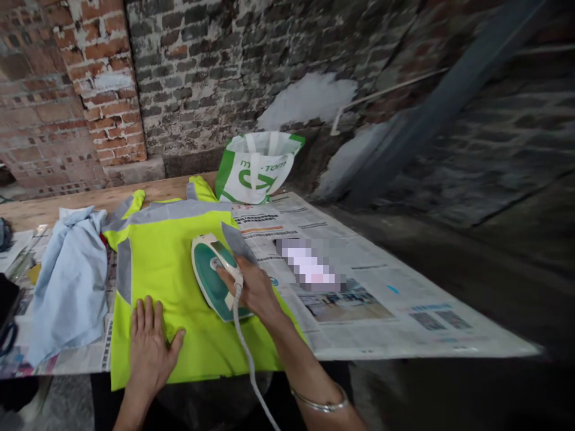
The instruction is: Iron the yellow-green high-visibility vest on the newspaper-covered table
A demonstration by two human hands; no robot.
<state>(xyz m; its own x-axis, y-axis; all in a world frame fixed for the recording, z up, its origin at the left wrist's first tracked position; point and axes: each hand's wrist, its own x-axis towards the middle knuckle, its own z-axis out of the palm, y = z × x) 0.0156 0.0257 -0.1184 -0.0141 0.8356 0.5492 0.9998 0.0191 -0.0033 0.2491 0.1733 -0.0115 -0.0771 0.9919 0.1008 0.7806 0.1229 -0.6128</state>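
Note:
A bright yellow-green shirt [162, 263] with grey bands lies spread out in front of me, its shoulders away from me and its hem at the table's near edge. My right hand [254, 287] is wrapped round the handle of a green and white clothes iron [211, 281]. The iron rests on the right half of the shirt, tip pointing away, and its white cord [246, 353] runs down toward me. Flat on the lower left of the shirt lies my left hand [150, 344], fingers stretched out and holding nothing.
Newspaper [359, 323] covers the table. A light blue cloth [72, 287] lies crumpled left of the shirt. On the right is a blurred-out phone-like object [309, 263]. A green and white bag [258, 170] stands at the back, before a brick wall [193, 78].

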